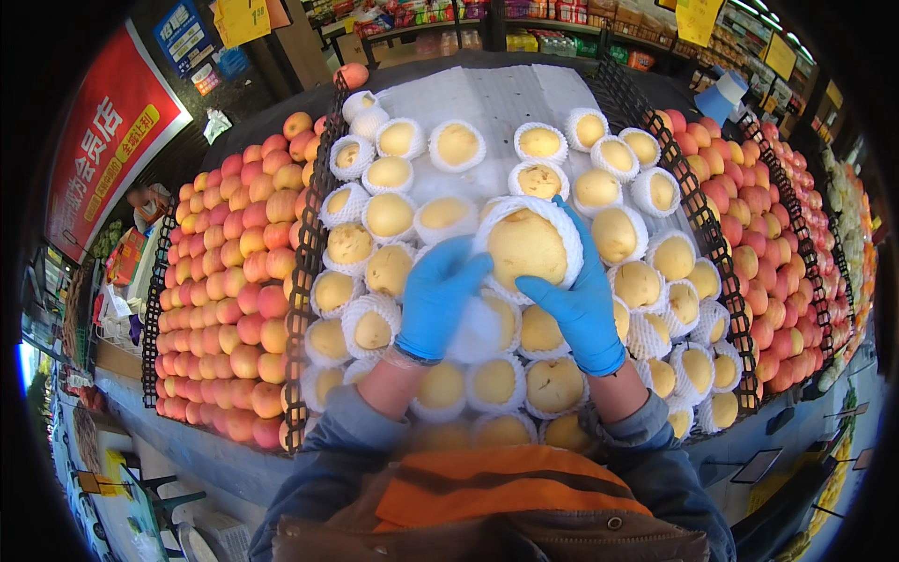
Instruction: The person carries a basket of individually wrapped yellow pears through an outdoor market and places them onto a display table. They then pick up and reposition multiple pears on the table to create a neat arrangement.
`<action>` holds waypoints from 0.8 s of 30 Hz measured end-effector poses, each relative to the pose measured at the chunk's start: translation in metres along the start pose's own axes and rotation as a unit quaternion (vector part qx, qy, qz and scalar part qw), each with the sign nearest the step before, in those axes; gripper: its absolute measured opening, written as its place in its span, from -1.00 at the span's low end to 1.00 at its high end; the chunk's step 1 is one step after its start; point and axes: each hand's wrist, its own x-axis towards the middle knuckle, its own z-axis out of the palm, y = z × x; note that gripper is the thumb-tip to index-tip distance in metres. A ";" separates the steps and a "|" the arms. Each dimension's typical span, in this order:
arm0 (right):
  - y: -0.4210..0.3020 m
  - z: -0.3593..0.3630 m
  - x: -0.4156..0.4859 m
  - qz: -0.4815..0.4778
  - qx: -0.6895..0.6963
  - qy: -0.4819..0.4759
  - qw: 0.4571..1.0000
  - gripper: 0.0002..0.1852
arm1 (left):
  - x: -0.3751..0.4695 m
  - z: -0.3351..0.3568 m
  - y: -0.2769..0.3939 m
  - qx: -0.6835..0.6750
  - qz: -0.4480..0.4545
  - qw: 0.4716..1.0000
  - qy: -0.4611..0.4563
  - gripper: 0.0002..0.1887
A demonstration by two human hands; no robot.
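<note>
In my right hand [579, 312], gloved in blue, is a large round yellow pear [528, 246] in a white foam net [574, 235]. The right thumb presses on the pear's front, and the fingers wrap round its right side. My left hand [439, 298], also in a blue glove, is at the pear's left side, its thumb and fingertips at the edge of the foam net. Both hands are above a sloping bed of similar netted pears [555, 385]. Several of these show brown marks, such as one pear [539, 181] just behind the held one.
Black plastic lattice dividers [309, 281] [709, 232] flank the pears. Red-yellow apples [232, 281] are stacked at left, more apples [758, 246] at right. A pale liner sheet [484, 91] shows at the back. Stocked shelves [555, 35] stand beyond; a person [147, 204] is far left.
</note>
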 end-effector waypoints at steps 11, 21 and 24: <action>-0.002 0.005 -0.004 -0.069 -0.082 -0.045 0.993 0.03 | 0.004 -0.013 -0.002 -0.120 -0.127 0.977 -0.123 -0.58; -0.001 -0.006 -0.002 0.051 0.127 0.007 0.991 -0.57 | -0.012 0.015 -0.020 -0.166 -0.136 0.955 -0.203 -0.49; -0.011 -0.002 0.001 -0.026 0.035 0.039 0.998 -0.58 | -0.003 0.015 -0.028 -0.219 -0.148 0.948 -0.177 -0.34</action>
